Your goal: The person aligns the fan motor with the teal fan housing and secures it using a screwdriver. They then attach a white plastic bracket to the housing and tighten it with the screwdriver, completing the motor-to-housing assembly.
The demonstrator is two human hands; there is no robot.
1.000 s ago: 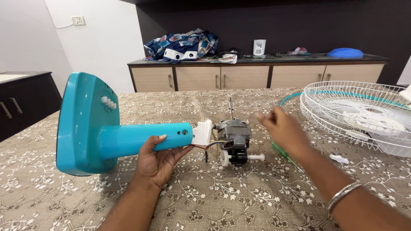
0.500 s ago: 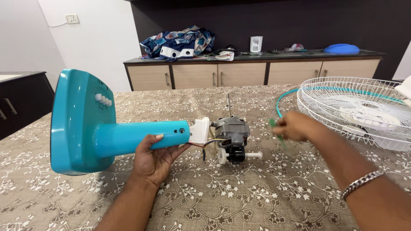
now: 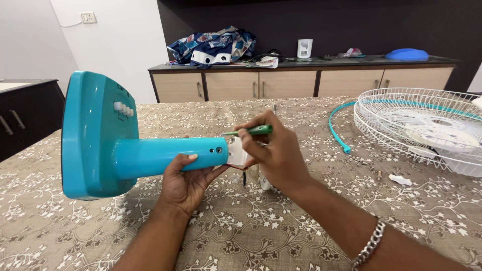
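Head view, the only one here: your left hand (image 3: 188,183) is cupped under the round teal neck of the fan stand (image 3: 130,150), fingers curled up around it and thumb on the near side, so it's a proper closed hold. The stand lies on its side across the table (image 3: 75,231), with the big flat teal base off to the left, standing on edge, and a row of white buttons (image 3: 124,109) showing on its face.

Your right hand (image 3: 276,150) is wrapped shut around a green-handled screwdriver (image 3: 249,131), held roughly level and pointing left, with the tip right at the white plastic piece (image 3: 236,150) on the right end of the neck. Your hand covers most of what sits behind that piece, so I can't tell what the tip touches. A few wires hang down just below it. There's a silver chain bracelet (image 3: 369,246) on that wrist.

Over on the right of the table sits a white wire fan guard (image 3: 401,108) with a teal rim strip (image 3: 335,128) curling out beside it, plus a small white bit (image 3: 400,179) lying nearer you. Far back, a long cabinet (image 3: 301,83) runs along the dark wall with a patterned bag (image 3: 211,45) and a blue dome-shaped cover (image 3: 406,54) on top.
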